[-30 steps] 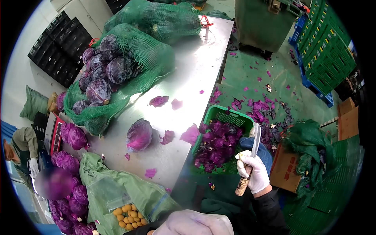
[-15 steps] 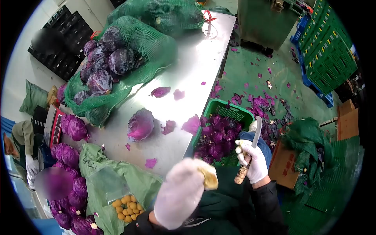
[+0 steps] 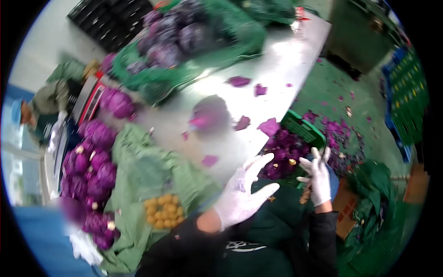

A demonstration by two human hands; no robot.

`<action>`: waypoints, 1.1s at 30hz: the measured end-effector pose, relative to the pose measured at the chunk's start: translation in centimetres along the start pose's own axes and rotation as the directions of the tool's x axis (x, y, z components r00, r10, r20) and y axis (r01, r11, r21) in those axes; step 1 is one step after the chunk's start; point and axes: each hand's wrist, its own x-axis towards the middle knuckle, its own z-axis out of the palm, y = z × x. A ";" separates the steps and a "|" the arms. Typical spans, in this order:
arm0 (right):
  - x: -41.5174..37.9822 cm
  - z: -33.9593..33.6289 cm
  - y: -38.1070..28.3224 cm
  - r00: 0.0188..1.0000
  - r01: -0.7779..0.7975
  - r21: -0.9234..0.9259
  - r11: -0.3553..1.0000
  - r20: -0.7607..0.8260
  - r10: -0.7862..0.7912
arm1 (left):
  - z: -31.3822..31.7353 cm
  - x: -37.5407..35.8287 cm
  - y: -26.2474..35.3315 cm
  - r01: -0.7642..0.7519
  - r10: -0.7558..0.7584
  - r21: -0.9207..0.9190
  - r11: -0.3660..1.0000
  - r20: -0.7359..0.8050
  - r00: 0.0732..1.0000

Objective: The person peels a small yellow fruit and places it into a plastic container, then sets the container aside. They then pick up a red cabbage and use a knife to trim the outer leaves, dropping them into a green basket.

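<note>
The left hand [image 3: 240, 196], in a white glove, is raised over the near edge of the shiny steel counter [image 3: 277, 78] with its fingers spread wide and nothing in it. The right hand [image 3: 317, 177], also in a white glove, is just beside the green plastic crate [image 3: 302, 128]; it grips the brown wooden handle of a knife [image 3: 306, 195], though its upper fingers stand loose. The blade is too blurred to make out. The crate stands against the counter side and is full of purple cabbage leaves [image 3: 281, 152]. A trimmed red cabbage head [image 3: 210, 115] lies alone near the middle of the counter, well apart from both hands. Left of it are a green sack [image 3: 147, 171] and a clear bag of small yellow fruits [image 3: 164, 211].
</note>
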 end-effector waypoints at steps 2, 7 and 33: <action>-0.3 0.0 -0.2 0.997 0.068 -0.093 0.993 0.039 -0.064 | -3.9 -1.6 -1.0 -0.020 0.025 0.027 0.999 -0.198 0.980; -1.7 3.8 -1.7 0.994 0.095 -0.097 0.991 -0.044 -0.099 | -18.9 -6.4 -8.3 0.306 0.313 0.685 0.661 -0.622 0.718; -12.8 22.4 0.5 0.582 -0.234 -0.399 0.886 0.673 0.457 | -14.4 -30.7 -13.3 0.312 -0.170 0.207 0.927 -0.509 0.844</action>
